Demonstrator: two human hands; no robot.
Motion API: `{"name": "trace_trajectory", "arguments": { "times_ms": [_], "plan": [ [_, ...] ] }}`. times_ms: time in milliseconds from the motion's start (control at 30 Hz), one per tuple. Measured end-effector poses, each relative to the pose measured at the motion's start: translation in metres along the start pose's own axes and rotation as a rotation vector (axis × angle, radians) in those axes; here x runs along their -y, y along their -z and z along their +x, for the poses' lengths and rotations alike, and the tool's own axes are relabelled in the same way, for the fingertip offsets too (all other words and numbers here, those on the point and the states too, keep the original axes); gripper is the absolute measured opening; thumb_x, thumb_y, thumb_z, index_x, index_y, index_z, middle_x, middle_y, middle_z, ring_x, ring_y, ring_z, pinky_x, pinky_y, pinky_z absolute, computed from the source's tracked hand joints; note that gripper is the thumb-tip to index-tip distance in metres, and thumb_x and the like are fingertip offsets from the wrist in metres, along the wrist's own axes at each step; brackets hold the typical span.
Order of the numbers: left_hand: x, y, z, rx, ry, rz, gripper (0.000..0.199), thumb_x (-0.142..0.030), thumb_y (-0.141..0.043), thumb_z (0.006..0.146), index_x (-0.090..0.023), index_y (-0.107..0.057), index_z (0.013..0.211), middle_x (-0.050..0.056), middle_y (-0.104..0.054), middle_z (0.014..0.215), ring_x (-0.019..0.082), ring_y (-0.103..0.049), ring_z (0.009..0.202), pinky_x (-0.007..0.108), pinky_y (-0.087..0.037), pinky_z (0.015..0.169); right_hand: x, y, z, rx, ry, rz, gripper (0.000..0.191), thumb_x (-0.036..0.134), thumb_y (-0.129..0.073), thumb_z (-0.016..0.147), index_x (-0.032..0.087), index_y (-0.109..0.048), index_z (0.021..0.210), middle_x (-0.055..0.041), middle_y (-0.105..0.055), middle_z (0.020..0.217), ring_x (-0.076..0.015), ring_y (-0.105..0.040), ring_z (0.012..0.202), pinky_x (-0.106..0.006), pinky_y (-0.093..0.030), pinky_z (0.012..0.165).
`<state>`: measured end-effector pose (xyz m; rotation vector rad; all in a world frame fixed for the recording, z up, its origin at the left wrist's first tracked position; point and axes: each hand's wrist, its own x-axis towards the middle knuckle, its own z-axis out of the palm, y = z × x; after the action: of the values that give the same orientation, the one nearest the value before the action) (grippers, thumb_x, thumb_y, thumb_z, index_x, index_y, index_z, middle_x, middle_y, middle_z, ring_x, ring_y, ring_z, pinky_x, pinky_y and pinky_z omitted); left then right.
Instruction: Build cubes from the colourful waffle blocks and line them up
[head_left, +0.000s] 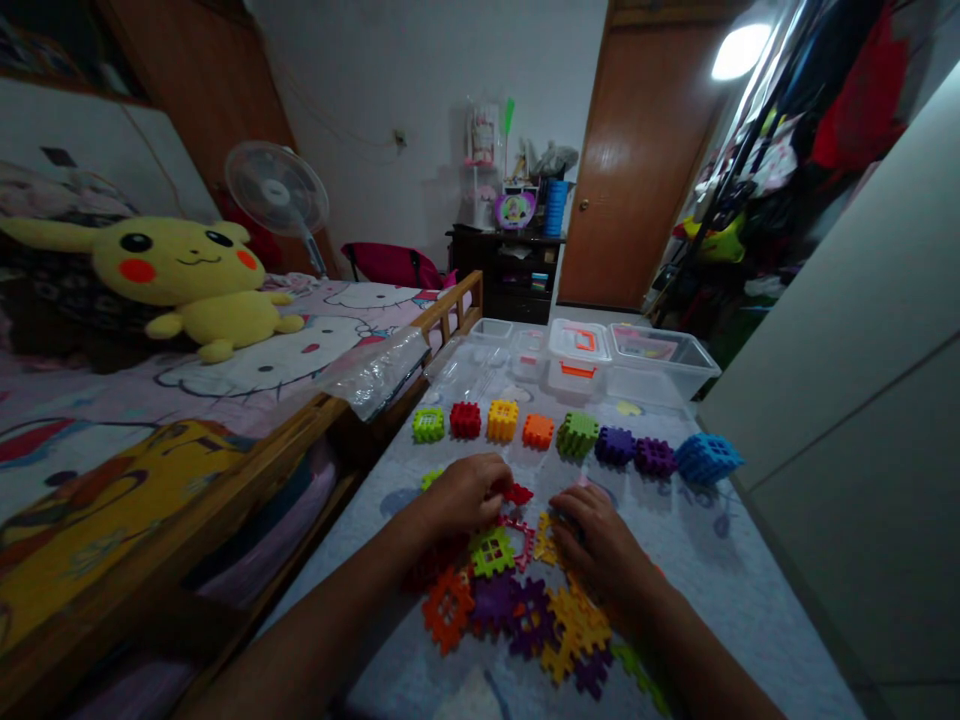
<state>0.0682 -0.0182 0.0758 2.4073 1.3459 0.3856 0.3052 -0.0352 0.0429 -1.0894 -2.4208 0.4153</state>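
My left hand (474, 492) has its fingers curled round a red interlocking plastic piece (519, 494), whose notched end sticks out past the fingertips. My right hand (604, 535) lies low over the pile, fingers stretched and apart, beside a yellow notched piece (546, 540); its palm is hidden. Between and below the hands are loose flat pieces: a lime green square (492, 552), a pink-red frame (519, 540), an orange one (448, 608), purple ones (532, 618) and several yellow ones (581, 625). Some pieces are covered by my forearms.
Stacks sorted by colour stand in a row beyond my hands, from a lime stack (428, 425) to a blue stack (707, 459). Behind them are clear plastic boxes (577, 375). A wooden bed rail (315, 420) borders the left side; a white cabinet (855, 440) stands at right.
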Motion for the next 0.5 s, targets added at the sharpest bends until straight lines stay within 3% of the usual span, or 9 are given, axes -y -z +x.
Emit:
{"name": "trace_trajectory", "arguments": {
  "times_ms": [300,500],
  "plan": [
    [-0.005,0.003,0.011,-0.098,0.04,-0.133,0.018,-0.017,-0.051,0.084,-0.021,-0.062,0.097,0.003,-0.068,0.098,0.017,-0.062,0.092,0.027,-0.046,0.082,-0.003,-0.001,0.0,-0.031,0.024,-0.013,0.013,0.021,-0.049,0.088,0.02,-0.061,0.096,-0.006,-0.062,0.088,-0.0214,-0.055,0.088,-0.041,-0.041,0.09],
    [-0.001,-0.009,0.027,-0.048,0.093,-0.138,0.03,-0.018,-0.052,0.084,-0.021,-0.058,0.113,0.004,-0.068,0.11,0.018,-0.062,0.1,0.028,-0.046,0.088,-0.001,0.001,0.0,-0.032,0.01,-0.012,0.014,0.019,-0.052,0.087,0.021,-0.061,0.097,-0.0056,-0.062,0.09,-0.022,-0.055,0.091,-0.043,-0.039,0.093]
  ]
}}
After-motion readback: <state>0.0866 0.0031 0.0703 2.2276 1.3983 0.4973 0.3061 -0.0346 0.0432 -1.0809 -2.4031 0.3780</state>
